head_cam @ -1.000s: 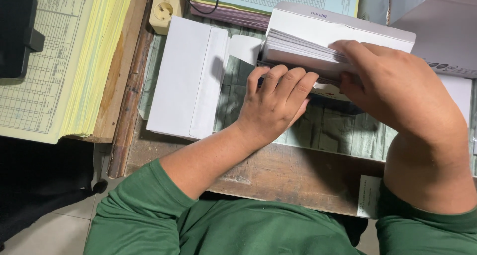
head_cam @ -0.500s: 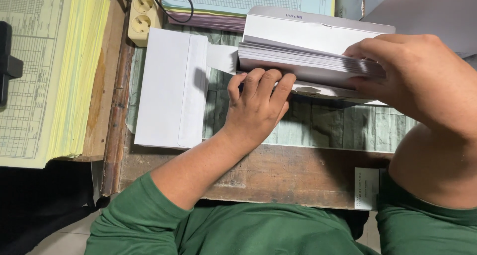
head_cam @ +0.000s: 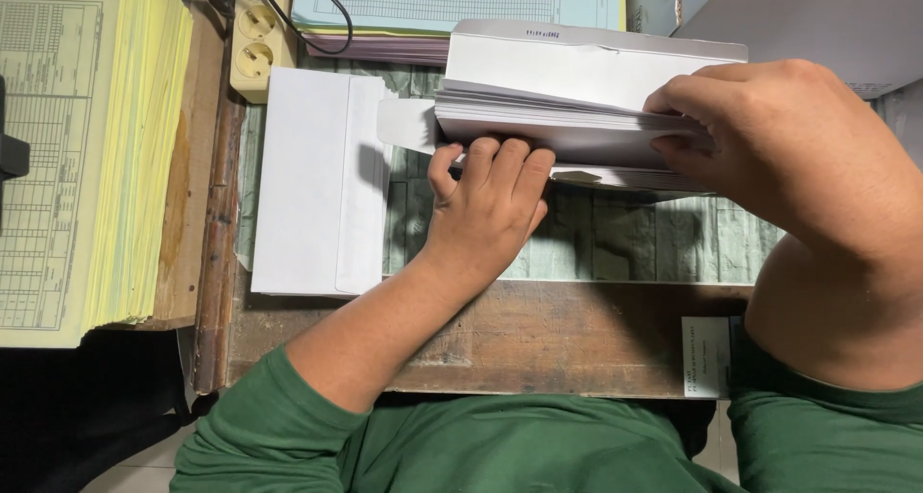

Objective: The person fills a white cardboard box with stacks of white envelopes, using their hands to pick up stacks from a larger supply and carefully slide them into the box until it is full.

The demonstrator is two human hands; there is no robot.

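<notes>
Here, right fingers [head_cam: 678,109] curl over the long edge of a thick stack of white paper envelopes [head_cam: 577,118], thumb hidden beneath, pinching the upper sheets and fanning them. Right hand [head_cam: 788,157] closed on the stack. Left fingers [head_cam: 500,161] bent, tips pressed against the stack's near edge; left hand [head_cam: 486,214] braces, whether it clasps anything I cannot tell. Stack sits toward the far edge of the worn wooden desk [head_cam: 538,339], over a green-patterned mat [head_cam: 625,238]. 1 flat white envelope [head_cam: 317,181] lies just left, flap open. Tall pile of yellow printed forms [head_cam: 87,157] at the desk's left edge; cream power strip [head_cam: 255,36] at the far left corner. Judgement: paper light, flexible, slippery between sheets; best pinched across the long edge, with support underneath.
</notes>
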